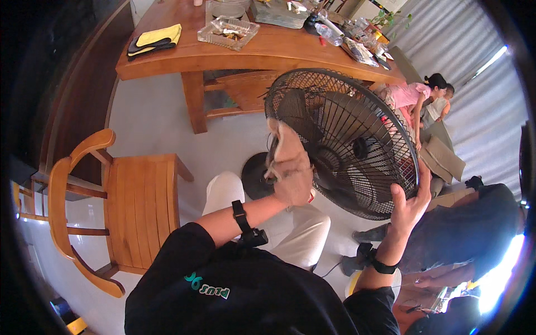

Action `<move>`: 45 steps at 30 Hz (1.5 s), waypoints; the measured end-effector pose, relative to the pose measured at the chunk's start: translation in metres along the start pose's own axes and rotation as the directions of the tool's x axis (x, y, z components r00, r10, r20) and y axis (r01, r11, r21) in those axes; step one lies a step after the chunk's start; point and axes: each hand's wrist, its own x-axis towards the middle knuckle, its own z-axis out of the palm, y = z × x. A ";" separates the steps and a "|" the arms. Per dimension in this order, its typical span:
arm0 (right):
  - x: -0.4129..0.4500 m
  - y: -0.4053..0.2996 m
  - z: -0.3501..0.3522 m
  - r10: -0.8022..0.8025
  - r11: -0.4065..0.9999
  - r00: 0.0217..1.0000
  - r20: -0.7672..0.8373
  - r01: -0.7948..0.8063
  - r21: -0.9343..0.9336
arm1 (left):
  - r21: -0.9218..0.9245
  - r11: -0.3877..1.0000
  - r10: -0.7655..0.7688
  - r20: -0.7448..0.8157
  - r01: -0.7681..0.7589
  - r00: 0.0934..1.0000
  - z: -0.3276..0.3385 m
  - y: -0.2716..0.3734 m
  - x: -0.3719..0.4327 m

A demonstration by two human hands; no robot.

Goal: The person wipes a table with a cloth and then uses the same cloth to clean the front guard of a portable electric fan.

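A black fan with a round wire guard is tilted in front of me, and blades show through the wires. My left hand grips a tan cloth at the guard's left side. The cloth covers part of the hand, so its fingers are partly hidden. On the right, my right hand holds the guard's outer rim, thumb on the near side and fingers around the far edge. Below the cloth, a round black fan base rests on the floor near my knee.
A wooden table ahead carries folded yellow-grey cloths, a glass ashtray and a plastic bottle. To the left is a wooden chair. Two people are beyond the fan; others are close on my right.
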 end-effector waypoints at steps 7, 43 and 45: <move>0.001 -0.008 0.003 0.015 1.000 1.000 -0.019 -0.015 -0.027 | -0.238 0.909 -0.378 -0.132 0.341 0.916 -0.006 -0.063 0.129; -0.002 -0.010 0.006 0.065 0.998 0.998 -0.014 -0.065 -0.006 | -0.058 0.747 -0.624 0.284 0.662 0.728 -0.015 -0.046 0.115; -0.001 -0.007 0.006 0.074 0.997 0.997 -0.021 -0.074 0.001 | 0.059 0.836 -0.537 0.289 0.545 0.792 -0.012 -0.033 0.088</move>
